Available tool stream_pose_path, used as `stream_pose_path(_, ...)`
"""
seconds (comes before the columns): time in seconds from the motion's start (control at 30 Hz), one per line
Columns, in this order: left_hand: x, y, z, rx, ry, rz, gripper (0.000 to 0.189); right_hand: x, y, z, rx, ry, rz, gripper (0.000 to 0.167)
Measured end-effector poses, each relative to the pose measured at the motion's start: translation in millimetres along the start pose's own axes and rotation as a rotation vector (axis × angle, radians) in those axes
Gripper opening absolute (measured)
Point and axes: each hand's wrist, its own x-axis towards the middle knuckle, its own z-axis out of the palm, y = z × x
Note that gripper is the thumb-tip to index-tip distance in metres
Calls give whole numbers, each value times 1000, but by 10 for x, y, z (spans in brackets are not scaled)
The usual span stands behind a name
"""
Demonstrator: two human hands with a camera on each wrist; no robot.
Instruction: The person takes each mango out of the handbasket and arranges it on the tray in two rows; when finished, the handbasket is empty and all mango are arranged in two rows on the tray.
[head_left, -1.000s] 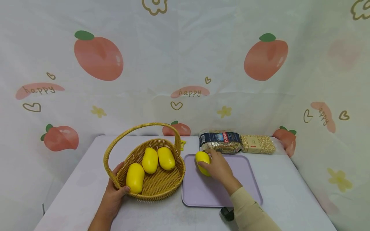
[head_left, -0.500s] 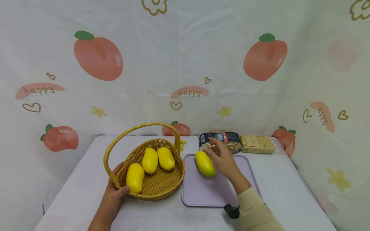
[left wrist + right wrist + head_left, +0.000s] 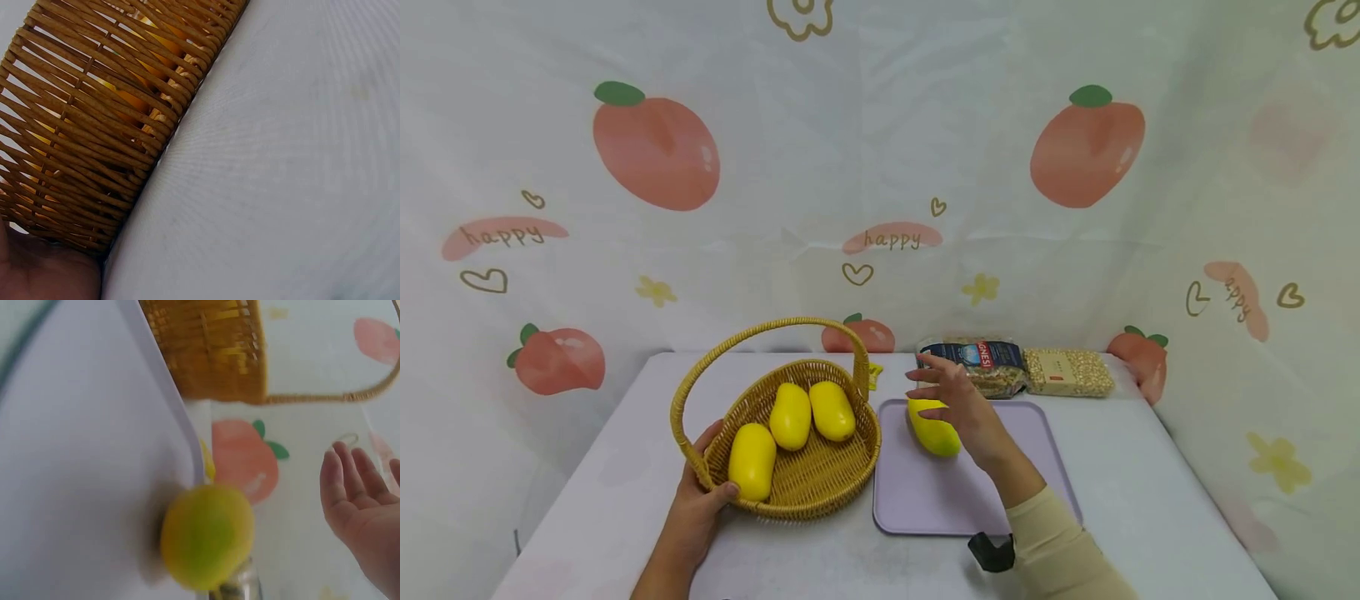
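A yellow mango with a greenish end [image 3: 936, 439] lies on the lilac tray [image 3: 917, 508]. My right hand [image 3: 973, 417] hovers above it with fingers extended, hiding part of it. In the right wrist view, a gap separates the right hand [image 3: 365, 519] from the mango [image 3: 209, 537]. At the left, my left hand [image 3: 694, 510] grips the side of a wicker basket [image 3: 816, 483], its thumb over the rim. Three yellow mangoes [image 3: 752, 462] lie in that basket. The left wrist view shows the basket's woven wall [image 3: 81, 137] close up, with the hand at its lower edge.
Behind the tray lie a dark-labelled pasta bag [image 3: 1000, 367] and a pack of pale grains [image 3: 1070, 373]. A small yellow item [image 3: 874, 377] is behind the basket. A black object [image 3: 991, 552] is beside the right sleeve. A printed curtain [image 3: 820, 167] backs the table.
My right hand has let go of the mango on the tray and lifted off it, its fingers now spread. The left hand and basket have stayed in place.
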Motion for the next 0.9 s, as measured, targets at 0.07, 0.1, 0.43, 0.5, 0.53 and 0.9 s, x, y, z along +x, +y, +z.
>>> stream_pose_path(0.07, -3, -2, 4, 0, 0, 0, 87, 4, 17, 81, 12, -29, 11, 81)
stream_pose_path(0.1, -6, -3, 3, 0, 0, 0, 87, 9, 27, 123, 16, -46, 15, 80)
stream_pose_path(0.43, -2, -9, 7, 0, -8, 15, 86, 88, 105, 499, 85, -188, -1, 84)
stream_pose_path(0.5, -3, -8, 14, -3, -7, 9, 86, 100, 117, 569, 83, -201, 4, 84)
stream_pose_path(0.53, -7, -7, 17, -4, -6, 4, 86, 107, 120, 606, 82, -214, 11, 85)
stream_pose_path(0.9, -11, 2, 12, -18, -13, 2, 94, 227, 223, 1021, 14, -345, 77, 80)
